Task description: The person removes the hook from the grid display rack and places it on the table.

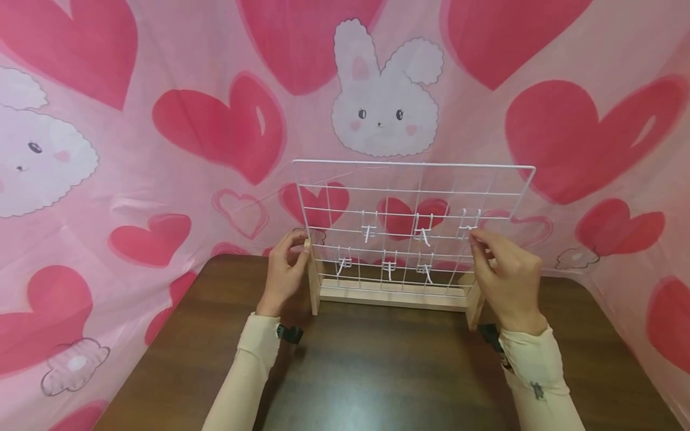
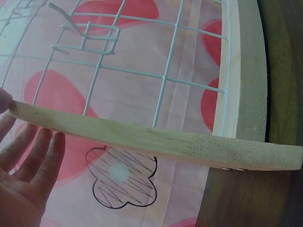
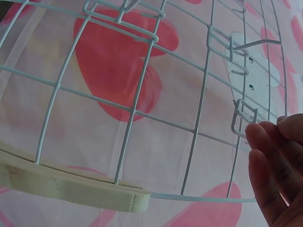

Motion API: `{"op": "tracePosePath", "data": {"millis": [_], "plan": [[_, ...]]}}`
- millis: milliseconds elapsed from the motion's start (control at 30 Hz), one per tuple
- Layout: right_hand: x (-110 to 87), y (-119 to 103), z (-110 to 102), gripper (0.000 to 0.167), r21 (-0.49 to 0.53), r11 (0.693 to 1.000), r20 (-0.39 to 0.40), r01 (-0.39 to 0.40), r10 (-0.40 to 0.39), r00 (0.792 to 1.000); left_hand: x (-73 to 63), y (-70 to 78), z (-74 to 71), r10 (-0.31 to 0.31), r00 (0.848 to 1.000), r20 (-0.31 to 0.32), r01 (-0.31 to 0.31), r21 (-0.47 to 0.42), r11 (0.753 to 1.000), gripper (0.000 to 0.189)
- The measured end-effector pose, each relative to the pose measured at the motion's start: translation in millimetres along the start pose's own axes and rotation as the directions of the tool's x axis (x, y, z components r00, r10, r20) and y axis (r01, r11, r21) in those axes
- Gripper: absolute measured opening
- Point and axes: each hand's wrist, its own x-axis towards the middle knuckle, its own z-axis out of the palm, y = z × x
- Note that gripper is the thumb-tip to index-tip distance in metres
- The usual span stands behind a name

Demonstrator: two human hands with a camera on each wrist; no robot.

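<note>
A white wire grid rack [image 1: 415,163] stands on a wooden base with a pale wooden support at each side. My left hand [image 1: 286,263] holds the top of the left wooden support [image 2: 142,137], thumb on one side and fingers on the other. At the right of the upper row, my right hand [image 1: 509,275] pinches a white wire hook [image 3: 239,113] between thumb and fingertips. Its prong is hidden by the fingers. Beside it on that row hang a middle hook [image 1: 423,230] and a left hook [image 1: 368,231]. Below are three more, among them a hook [image 1: 389,267].
The rack's pale wooden crossbar [image 1: 393,296] lies low between the supports on a dark brown table [image 1: 356,365]. Close behind hangs a pink cloth [image 1: 302,126] printed with hearts and rabbits. A dark wrist device [image 1: 290,334] is strapped at the left sleeve.
</note>
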Motion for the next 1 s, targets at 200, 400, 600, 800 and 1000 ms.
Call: {"op": "tracePosePath", "data": {"millis": [200,400,600,800,1000], "plan": [[1.1,-1.2,0.3,0.011,-0.004,1.0,0.012,0.024,-0.024,1.0,1.1,-0.1,-2.0,0.002,1.0,0.0,-0.002,-0.007,1.0,0.029],[-5.5,-1.4,-4.1,0.014,-0.033,0.999,0.037,0.04,-0.038,0.999,-1.4,-2.1,0.9,0.014,1.0,-0.003,-0.014,-0.011,1.0,0.029],[-11.4,1.4,-5.4,0.019,-0.039,0.997,0.059,0.066,-0.063,0.996,-2.9,0.0,0.9,-0.031,0.999,-0.01,0.031,-0.003,1.0,0.03],[-19.7,4.0,-5.1,0.024,-0.044,0.995,0.084,0.085,-0.081,0.993,-4.0,10.8,0.7,-0.048,0.999,-0.009,0.048,-0.008,0.999,0.03],[-24.4,4.1,-5.2,0.017,-0.041,0.996,0.103,0.084,-0.079,0.992,-1.7,34.4,0.2,-0.015,1.0,-0.021,0.014,-0.047,0.999,0.028]]}}
